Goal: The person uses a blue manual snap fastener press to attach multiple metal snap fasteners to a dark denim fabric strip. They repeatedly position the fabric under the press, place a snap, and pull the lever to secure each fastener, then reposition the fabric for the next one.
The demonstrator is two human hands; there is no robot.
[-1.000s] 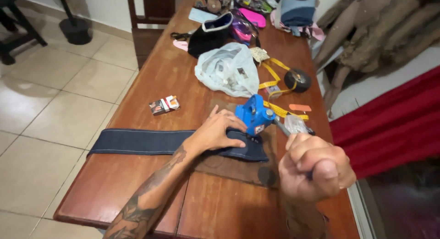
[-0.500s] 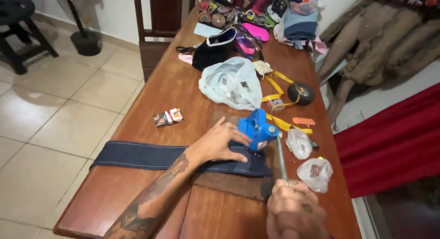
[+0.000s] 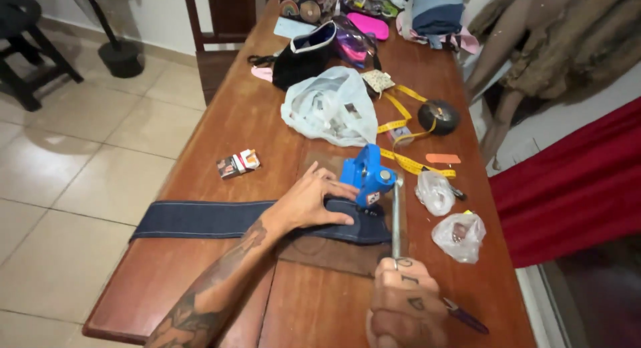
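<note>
The denim strip [image 3: 220, 218] lies flat across the worktop [image 3: 220, 128] near its front edge, its right end under the blue hand press [image 3: 368, 178]. The left hand [image 3: 310, 202] lies spread open on the denim, fingertips just beside the press base, holding nothing. The right hand [image 3: 400, 301] has a closed grip around the end of the press's metal lever [image 3: 396, 214]. Since those fingertips sit so close to the press head, they could get pinched; a loosely pinned strip could also shift and be struck off its mark. Two small plastic bags [image 3: 449, 214] lie near the right edge.
</note>
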